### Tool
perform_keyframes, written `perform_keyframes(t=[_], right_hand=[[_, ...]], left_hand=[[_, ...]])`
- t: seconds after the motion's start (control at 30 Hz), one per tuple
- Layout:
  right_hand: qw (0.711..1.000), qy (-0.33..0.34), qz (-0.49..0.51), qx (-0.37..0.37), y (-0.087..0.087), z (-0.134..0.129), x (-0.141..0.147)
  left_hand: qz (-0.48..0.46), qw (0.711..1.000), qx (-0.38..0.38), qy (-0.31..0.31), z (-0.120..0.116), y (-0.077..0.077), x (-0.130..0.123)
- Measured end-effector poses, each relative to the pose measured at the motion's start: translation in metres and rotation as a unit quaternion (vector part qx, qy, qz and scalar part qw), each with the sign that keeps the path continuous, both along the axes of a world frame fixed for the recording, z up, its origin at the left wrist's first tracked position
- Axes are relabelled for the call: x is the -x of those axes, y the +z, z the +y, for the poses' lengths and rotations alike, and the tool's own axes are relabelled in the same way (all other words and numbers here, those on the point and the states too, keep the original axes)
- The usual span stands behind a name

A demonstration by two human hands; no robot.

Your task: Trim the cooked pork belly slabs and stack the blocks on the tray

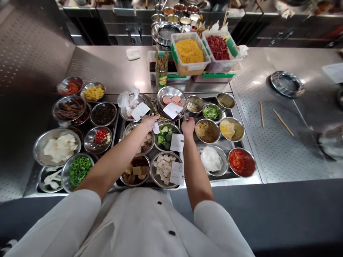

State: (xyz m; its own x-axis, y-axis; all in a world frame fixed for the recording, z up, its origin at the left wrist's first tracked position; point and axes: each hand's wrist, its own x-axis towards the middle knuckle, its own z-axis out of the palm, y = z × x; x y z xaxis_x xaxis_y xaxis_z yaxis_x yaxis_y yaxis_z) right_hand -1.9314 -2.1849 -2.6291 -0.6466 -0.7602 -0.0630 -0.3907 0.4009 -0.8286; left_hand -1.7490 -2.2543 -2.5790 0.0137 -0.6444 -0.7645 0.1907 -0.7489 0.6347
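Observation:
Both arms reach over metal bowls of food set in the counter. My left hand [150, 122] is by the rim below the bowl of pink sliced meat [175, 101], its fingers drawn together; what they hold is too small to name. At the right of that bowl, my right hand [188, 125] is closed at the rim, near a clip. A paper slip [173, 110] lies over the sliced meat. Between my wrists sits a bowl of broccoli [164, 138] with another slip [177, 142]. White cubes [162, 166] fill the bowl nearer my body.
Chopped greens [80, 169] and white slices [60, 147] stand left; red sauce [242, 162] and white paste [211, 159] stand right. Behind are a jar of sticks [162, 71] and stacked plastic tubs [190, 51]. Stacked metal rings [286, 84] and wooden sticks [283, 122] lie far right.

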Motion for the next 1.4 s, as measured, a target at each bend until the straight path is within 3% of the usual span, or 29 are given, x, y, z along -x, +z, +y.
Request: perform_keyframes(t=[0.1, 0.17, 0.23, 0.4, 0.5, 0.6, 0.77, 0.87, 0.93, 1.1, 1.2, 1.27, 1.4], right_hand=[[0.988, 0.053, -0.139, 0.036, 0.035, 0.048, -0.034], [0.949, 0.146, -0.275, 0.05, 0.062, 0.083, -0.064], [0.919, 0.198, -0.335, 0.067, 0.089, 0.114, -0.088], [0.908, 0.163, -0.355, 0.148, 0.144, 0.156, -0.115], [0.887, 0.186, -0.383, 0.178, 0.164, 0.167, -0.121], [0.854, 0.241, -0.432, 0.162, 0.175, 0.175, -0.131], [0.832, 0.246, -0.481, 0.123, 0.182, 0.183, -0.158], [0.83, 0.213, -0.498, 0.134, 0.174, 0.183, -0.168], [0.822, 0.179, -0.518, 0.154, 0.157, 0.18, -0.166], [0.801, 0.041, -0.581, 0.138, 0.074, 0.164, -0.157], [0.81, -0.071, -0.574, 0.095, 0.022, 0.157, -0.166], [0.813, -0.11, -0.565, 0.08, -0.002, 0.155, -0.177], [0.822, -0.141, -0.549, 0.062, -0.026, 0.154, -0.189]], left_hand=[[0.084, 0.995, -0.016, -0.043, 0.046, 0.039, -0.023], [0.183, 0.98, -0.011, -0.084, 0.08, 0.063, -0.043], [0.26, 0.959, -0.001, -0.115, 0.111, 0.085, -0.064], [0.286, 0.948, 0.068, -0.123, 0.163, 0.134, -0.11], [0.285, 0.944, 0.11, -0.129, 0.18, 0.159, -0.13], [0.281, 0.942, 0.138, -0.119, 0.193, 0.178, -0.146], [0.264, 0.948, 0.154, -0.087, 0.207, 0.186, -0.17], [0.278, 0.944, 0.166, -0.064, 0.21, 0.185, -0.186], [0.306, 0.935, 0.164, -0.068, 0.212, 0.185, -0.197], [0.361, 0.916, 0.151, -0.089, 0.216, 0.182, -0.229], [0.347, 0.925, 0.148, -0.057, 0.217, 0.167, -0.249], [0.324, 0.935, 0.138, -0.031, 0.217, 0.151, -0.262], [0.271, 0.957, 0.097, 0.009, 0.221, 0.118, -0.285]])
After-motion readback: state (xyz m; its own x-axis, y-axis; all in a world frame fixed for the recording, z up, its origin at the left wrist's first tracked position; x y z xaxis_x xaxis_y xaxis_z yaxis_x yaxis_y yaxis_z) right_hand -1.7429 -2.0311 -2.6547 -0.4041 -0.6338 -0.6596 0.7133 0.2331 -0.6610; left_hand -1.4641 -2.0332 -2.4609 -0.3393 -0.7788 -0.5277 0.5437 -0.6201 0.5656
